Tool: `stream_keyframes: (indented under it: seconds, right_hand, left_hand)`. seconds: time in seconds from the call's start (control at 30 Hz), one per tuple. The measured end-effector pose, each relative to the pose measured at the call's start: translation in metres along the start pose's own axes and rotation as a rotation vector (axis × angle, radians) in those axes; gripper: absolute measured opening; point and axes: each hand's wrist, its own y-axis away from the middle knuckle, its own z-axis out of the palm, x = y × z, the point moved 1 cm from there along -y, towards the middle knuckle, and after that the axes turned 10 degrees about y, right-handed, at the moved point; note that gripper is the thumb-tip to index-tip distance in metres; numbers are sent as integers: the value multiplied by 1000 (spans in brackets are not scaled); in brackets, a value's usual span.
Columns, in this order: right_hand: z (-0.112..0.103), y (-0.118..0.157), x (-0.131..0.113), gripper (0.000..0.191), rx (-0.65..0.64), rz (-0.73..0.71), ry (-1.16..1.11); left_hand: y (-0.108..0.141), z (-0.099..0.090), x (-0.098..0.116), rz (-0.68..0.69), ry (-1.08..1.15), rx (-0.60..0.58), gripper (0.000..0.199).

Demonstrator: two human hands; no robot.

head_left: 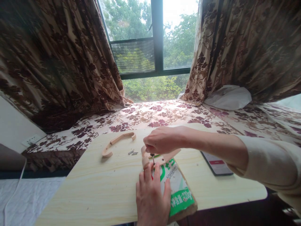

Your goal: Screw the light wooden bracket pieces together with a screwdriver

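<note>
My right hand [156,138] is closed in a fist above a light wooden piece [145,160]. From it a thin metal screwdriver [153,158] points down to the wood; the handle is mostly hidden by the fingers. My left hand [152,196] presses its fingertips on the near end of that piece and holds it still. Under both lies a green and white printed cardboard piece [178,188]. A second curved wooden piece [117,141] with small holes rests apart to the left. Between the two pieces lie several small metal screws [133,153].
The pale wooden table [94,191] has its front edge near me. A phone [217,164] with a lit screen lies under my right forearm. Beyond the table is a floral-covered ledge [162,114], with a white bag [229,97] at the right and curtains [89,56] beside a window.
</note>
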Motion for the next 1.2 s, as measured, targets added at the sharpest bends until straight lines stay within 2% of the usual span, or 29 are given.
stream_keyframes:
  seconds: [0.17, 0.43, 0.67, 0.87, 1.03, 1.13, 1.2]
  right_hand:
    - [-2, 1, 0, 27, 10, -61, -4]
    - [4, -3, -3, 32, 31, 26, 21]
    - [3, -1, -3, 26, 73, -44, -21]
    - [15, -3, -9, 28, 140, 101, -5]
    - [12, 5, -9, 24, 155, 116, -55]
    - [11, 10, -9, 22, 199, 123, -41]
    - [12, 10, -10, 22, 184, 127, -47]
  left_hand:
    - [1, 0, 0, 6, 0, -5, 43]
    - [0, 1, 0, 7, -8, 1, 43]
    - [0, -2, 5, -8, 18, 29, 41]
    - [1, 2, -2, 17, -7, 35, 41]
    - [6, 7, -11, 118, -96, 136, 44]
    - [7, 8, -11, 124, -130, 146, 44]
    - [7, 7, -10, 117, -140, 149, 43]
